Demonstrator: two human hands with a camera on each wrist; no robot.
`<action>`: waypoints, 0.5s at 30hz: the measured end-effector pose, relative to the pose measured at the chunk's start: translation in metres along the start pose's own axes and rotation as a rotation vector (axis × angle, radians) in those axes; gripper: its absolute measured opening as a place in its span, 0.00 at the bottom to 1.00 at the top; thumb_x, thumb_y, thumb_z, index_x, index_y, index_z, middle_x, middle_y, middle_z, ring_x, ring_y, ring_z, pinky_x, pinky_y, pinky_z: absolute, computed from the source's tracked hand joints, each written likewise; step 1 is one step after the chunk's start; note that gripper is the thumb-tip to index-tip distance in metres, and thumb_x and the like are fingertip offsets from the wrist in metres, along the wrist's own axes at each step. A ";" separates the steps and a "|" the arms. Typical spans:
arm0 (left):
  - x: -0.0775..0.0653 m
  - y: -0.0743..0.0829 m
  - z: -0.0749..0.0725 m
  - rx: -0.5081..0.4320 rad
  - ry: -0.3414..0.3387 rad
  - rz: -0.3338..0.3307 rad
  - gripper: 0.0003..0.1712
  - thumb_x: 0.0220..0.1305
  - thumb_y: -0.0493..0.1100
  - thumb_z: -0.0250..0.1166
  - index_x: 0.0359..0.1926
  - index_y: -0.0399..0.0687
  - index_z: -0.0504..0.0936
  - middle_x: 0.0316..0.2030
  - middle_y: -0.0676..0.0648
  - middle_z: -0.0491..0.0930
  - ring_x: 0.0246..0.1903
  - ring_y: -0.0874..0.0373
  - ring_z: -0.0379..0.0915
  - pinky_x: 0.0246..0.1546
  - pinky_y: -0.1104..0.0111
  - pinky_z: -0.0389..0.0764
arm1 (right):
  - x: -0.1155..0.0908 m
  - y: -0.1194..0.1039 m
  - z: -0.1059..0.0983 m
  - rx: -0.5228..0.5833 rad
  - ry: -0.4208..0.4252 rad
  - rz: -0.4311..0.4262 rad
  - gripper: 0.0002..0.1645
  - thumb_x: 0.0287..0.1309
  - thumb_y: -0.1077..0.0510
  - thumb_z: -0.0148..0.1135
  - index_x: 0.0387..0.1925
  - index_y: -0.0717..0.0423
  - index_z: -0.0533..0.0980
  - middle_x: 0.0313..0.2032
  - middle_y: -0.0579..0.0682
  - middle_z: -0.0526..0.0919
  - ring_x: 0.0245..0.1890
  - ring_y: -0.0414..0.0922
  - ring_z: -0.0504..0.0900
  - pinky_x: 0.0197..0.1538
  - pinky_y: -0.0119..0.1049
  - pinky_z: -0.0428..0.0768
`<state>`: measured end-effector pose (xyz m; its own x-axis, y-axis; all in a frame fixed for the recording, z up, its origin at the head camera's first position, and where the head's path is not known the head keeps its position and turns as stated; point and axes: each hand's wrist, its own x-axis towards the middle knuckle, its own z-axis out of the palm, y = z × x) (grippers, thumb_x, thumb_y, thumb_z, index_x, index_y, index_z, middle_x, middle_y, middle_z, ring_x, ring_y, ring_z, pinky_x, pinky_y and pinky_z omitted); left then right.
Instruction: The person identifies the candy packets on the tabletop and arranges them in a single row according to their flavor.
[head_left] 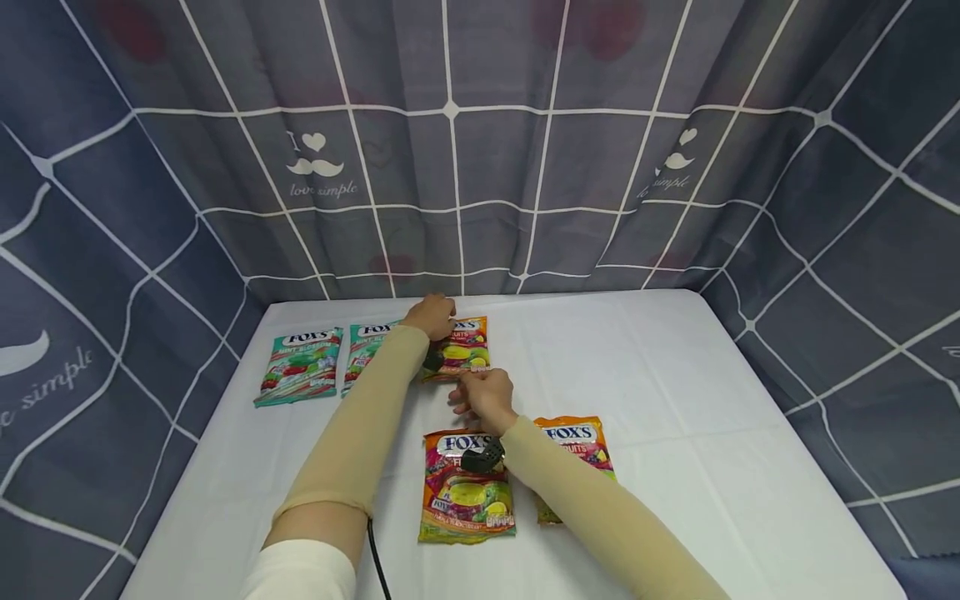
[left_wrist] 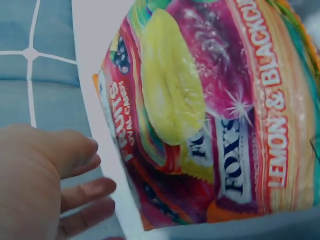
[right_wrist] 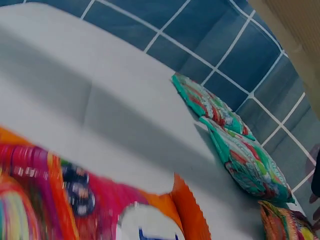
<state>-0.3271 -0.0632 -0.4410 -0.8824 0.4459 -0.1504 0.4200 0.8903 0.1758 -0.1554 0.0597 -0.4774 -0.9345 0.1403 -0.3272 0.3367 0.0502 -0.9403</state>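
Note:
A red and orange candy bag (head_left: pixel 467 346) printed FOX'S lies at the back middle of the table. My left hand (head_left: pixel 431 318) is at its upper left corner. In the left wrist view, the fingers of that hand (left_wrist: pixel 85 195) are extended, a little apart from the bag's top edge. By the bag's lower edge is my right hand (head_left: pixel 487 398), fingers bent; whether they grip the edge is hidden. Two green Mint Blossom candy bags lie to the left: the outer green bag (head_left: pixel 302 367) and the inner green bag (head_left: pixel 362 354), partly behind my left forearm.
Nearer me lie another fruit candy bag (head_left: pixel 467 500), under my right wrist, and a further fruit bag (head_left: pixel 573 442), partly covered by my right forearm. A white cloth covers the table (head_left: pixel 660 375). A grey checked curtain (head_left: pixel 495 167) surrounds its back and sides.

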 end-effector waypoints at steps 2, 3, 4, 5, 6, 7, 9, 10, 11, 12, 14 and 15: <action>-0.005 -0.001 -0.004 0.006 0.019 0.001 0.19 0.83 0.44 0.60 0.64 0.37 0.83 0.64 0.35 0.80 0.64 0.40 0.76 0.66 0.49 0.77 | -0.001 -0.001 -0.003 -0.038 -0.018 -0.037 0.22 0.83 0.53 0.61 0.45 0.71 0.86 0.33 0.60 0.92 0.15 0.39 0.80 0.18 0.32 0.77; -0.008 -0.001 -0.007 0.002 0.029 0.000 0.19 0.83 0.44 0.60 0.64 0.37 0.83 0.64 0.35 0.79 0.64 0.40 0.76 0.65 0.48 0.78 | -0.001 -0.001 -0.005 -0.060 -0.026 -0.062 0.22 0.82 0.53 0.61 0.45 0.72 0.86 0.33 0.61 0.92 0.14 0.39 0.80 0.18 0.32 0.77; -0.011 0.000 -0.009 -0.001 0.040 -0.001 0.19 0.82 0.43 0.60 0.63 0.37 0.83 0.64 0.35 0.80 0.63 0.40 0.77 0.65 0.48 0.78 | -0.001 -0.002 -0.007 -0.079 -0.034 -0.082 0.21 0.82 0.53 0.62 0.46 0.72 0.86 0.33 0.61 0.92 0.14 0.39 0.80 0.18 0.32 0.77; -0.015 0.000 -0.011 -0.008 0.049 -0.002 0.18 0.82 0.43 0.60 0.63 0.36 0.83 0.63 0.35 0.80 0.62 0.40 0.78 0.63 0.48 0.79 | 0.000 -0.002 -0.009 -0.111 -0.042 -0.108 0.21 0.81 0.53 0.63 0.46 0.72 0.87 0.33 0.62 0.92 0.14 0.39 0.80 0.18 0.31 0.76; -0.018 0.001 -0.014 -0.013 0.056 0.001 0.18 0.83 0.43 0.60 0.63 0.36 0.83 0.63 0.35 0.80 0.62 0.40 0.78 0.63 0.48 0.79 | 0.000 -0.003 -0.012 -0.144 -0.051 -0.136 0.21 0.81 0.53 0.63 0.47 0.72 0.87 0.32 0.62 0.91 0.14 0.39 0.81 0.18 0.31 0.77; -0.021 0.002 -0.015 -0.019 0.061 0.005 0.18 0.83 0.43 0.60 0.63 0.36 0.82 0.63 0.35 0.80 0.61 0.40 0.78 0.62 0.48 0.80 | 0.001 -0.003 -0.015 -0.182 -0.064 -0.164 0.21 0.81 0.54 0.64 0.47 0.72 0.87 0.32 0.62 0.91 0.14 0.40 0.81 0.18 0.31 0.77; -0.028 0.004 -0.017 -0.044 0.071 0.013 0.18 0.84 0.44 0.59 0.64 0.37 0.82 0.63 0.35 0.81 0.62 0.40 0.78 0.62 0.48 0.80 | 0.002 -0.005 -0.021 -0.287 -0.082 -0.226 0.20 0.79 0.54 0.66 0.46 0.71 0.87 0.29 0.61 0.91 0.15 0.42 0.83 0.18 0.31 0.77; -0.031 0.006 -0.018 -0.055 0.075 0.019 0.19 0.84 0.44 0.59 0.64 0.36 0.82 0.63 0.35 0.81 0.62 0.40 0.78 0.62 0.48 0.80 | 0.002 -0.006 -0.024 -0.357 -0.088 -0.262 0.19 0.79 0.54 0.66 0.44 0.70 0.88 0.27 0.59 0.90 0.15 0.42 0.83 0.18 0.31 0.76; -0.035 0.008 -0.018 -0.074 0.079 0.026 0.19 0.84 0.44 0.59 0.64 0.36 0.82 0.63 0.35 0.81 0.62 0.40 0.78 0.62 0.48 0.80 | 0.001 -0.007 -0.027 -0.436 -0.088 -0.306 0.19 0.78 0.53 0.68 0.42 0.68 0.89 0.25 0.56 0.90 0.16 0.42 0.83 0.19 0.31 0.76; -0.038 0.010 -0.019 -0.087 0.083 0.032 0.19 0.84 0.44 0.59 0.64 0.36 0.82 0.63 0.35 0.81 0.63 0.39 0.78 0.62 0.48 0.80 | 0.000 -0.009 -0.031 -0.510 -0.086 -0.348 0.18 0.76 0.53 0.69 0.40 0.66 0.89 0.24 0.54 0.89 0.17 0.42 0.83 0.19 0.31 0.75; -0.045 0.013 -0.019 -0.111 0.093 0.051 0.19 0.84 0.45 0.59 0.63 0.36 0.83 0.62 0.35 0.82 0.62 0.39 0.78 0.61 0.48 0.81 | -0.003 -0.012 -0.038 -0.666 -0.067 -0.438 0.16 0.74 0.52 0.72 0.37 0.64 0.89 0.22 0.51 0.87 0.17 0.42 0.80 0.21 0.33 0.73; -0.049 0.015 -0.020 -0.116 0.099 0.065 0.19 0.84 0.44 0.59 0.62 0.36 0.83 0.61 0.35 0.83 0.61 0.39 0.78 0.60 0.49 0.81 | -0.005 -0.013 -0.041 -0.740 -0.052 -0.475 0.16 0.73 0.52 0.73 0.36 0.62 0.89 0.23 0.50 0.87 0.18 0.42 0.78 0.22 0.34 0.72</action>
<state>-0.2819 -0.0729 -0.4119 -0.8730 0.4861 -0.0390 0.4549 0.8406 0.2940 -0.1503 0.0985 -0.4594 -0.9927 -0.1029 0.0624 -0.1177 0.7220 -0.6818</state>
